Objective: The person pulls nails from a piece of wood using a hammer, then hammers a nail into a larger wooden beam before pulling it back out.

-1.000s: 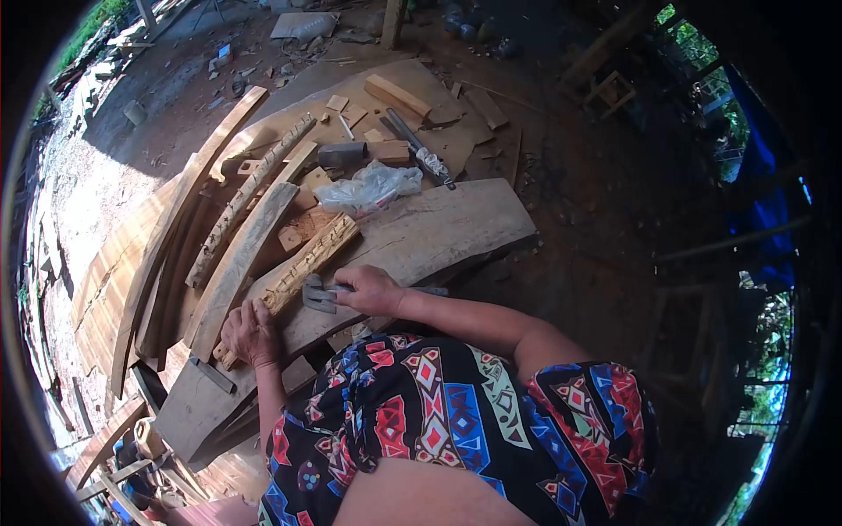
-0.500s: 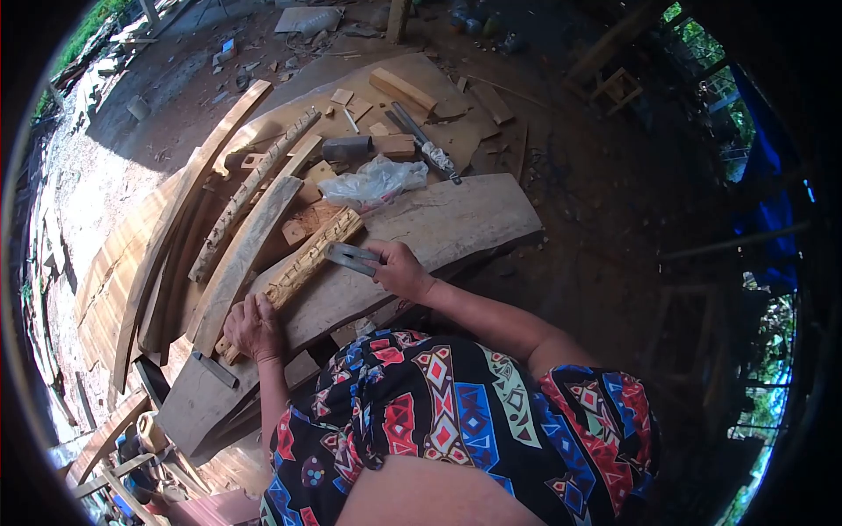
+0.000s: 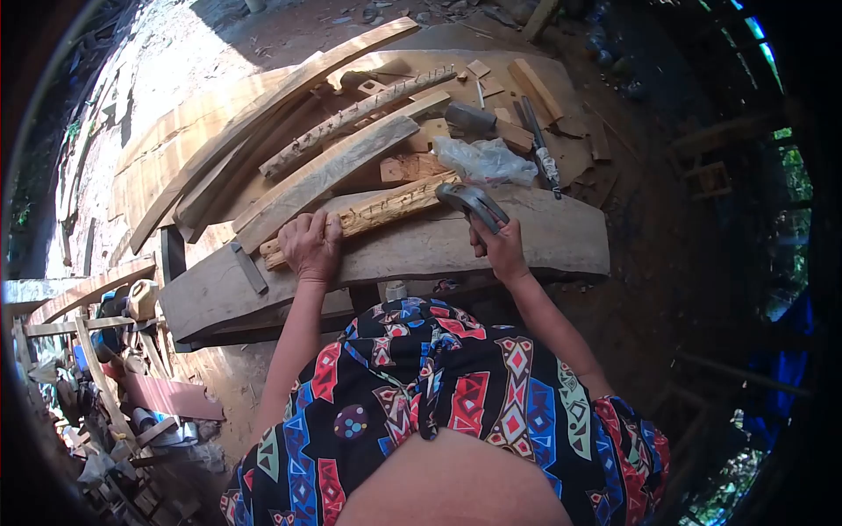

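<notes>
My left hand (image 3: 311, 247) grips the near end of a yellowish wooden strip (image 3: 386, 209) that lies on a thick plank (image 3: 526, 230). Along the strip's top stands a row of nails. In my right hand (image 3: 503, 250) is a claw hammer (image 3: 474, 203), its metal head beside the strip's far end; my fingers hide most of the handle. A small flat metal bar (image 3: 249, 268) rests on the plank, left of my left hand.
Beyond the plank lie curved wooden beams (image 3: 289, 83), another nail-studded strip (image 3: 351, 118), a plastic bag (image 3: 484, 160), a dark cylinder (image 3: 470, 117) and a long tool with a wrapped handle (image 3: 545, 160). Scrap wood and a yellowish jug (image 3: 143, 300) are at lower left.
The view has turned, so the bench now lies more level. The hammer has turned in my right hand, its head now up at the strip's far end. My left hand keeps its hold.
</notes>
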The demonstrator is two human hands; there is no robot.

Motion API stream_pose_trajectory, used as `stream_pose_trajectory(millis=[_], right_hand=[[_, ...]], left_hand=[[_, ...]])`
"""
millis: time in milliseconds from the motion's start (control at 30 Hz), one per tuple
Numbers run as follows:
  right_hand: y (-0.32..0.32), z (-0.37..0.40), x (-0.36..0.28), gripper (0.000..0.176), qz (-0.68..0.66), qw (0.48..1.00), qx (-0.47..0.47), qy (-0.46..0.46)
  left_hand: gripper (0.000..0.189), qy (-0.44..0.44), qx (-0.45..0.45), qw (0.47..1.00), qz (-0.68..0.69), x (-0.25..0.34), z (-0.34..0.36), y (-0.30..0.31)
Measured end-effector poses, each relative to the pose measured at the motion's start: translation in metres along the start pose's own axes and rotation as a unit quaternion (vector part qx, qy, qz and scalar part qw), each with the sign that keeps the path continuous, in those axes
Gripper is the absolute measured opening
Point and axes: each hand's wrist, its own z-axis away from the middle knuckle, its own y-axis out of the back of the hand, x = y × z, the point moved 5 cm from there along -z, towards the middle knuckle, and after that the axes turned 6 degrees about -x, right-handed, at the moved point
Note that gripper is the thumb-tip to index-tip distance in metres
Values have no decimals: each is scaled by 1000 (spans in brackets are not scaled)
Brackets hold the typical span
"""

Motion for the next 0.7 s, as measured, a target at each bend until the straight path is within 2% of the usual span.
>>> stream_pose_trajectory(millis=[67,133,267,333,467,533,667,700], right_hand=[[5,-5,9,15,0,1000,15,-7],[8,-10,32,18,28,998,12,-56],[7,-6,5,17,48,998,22,-44],[12,0,-19,18,-17,997,70,8],[22,-8,-2,19,-7,997,72,-3],[20,-12,12,21,41,993,70,-87],[16,-10,-14,23,1,996,87,-33],[15,-8,-24,24,-8,995,95,8]], left_hand=[[24,7,-1,1000,-5,-2,0,1],[24,0,4,1000,0,-1,0,0],[24,1,10,1000,5,-2,0,2],[24,-3,13,1000,7,-1,0,3],[23,-2,20,1000,6,-2,-1,2],[23,-6,24,1000,13,-2,0,3],[23,3,17,1000,14,-3,1,3],[23,5,10,1000,13,-2,1,3]])
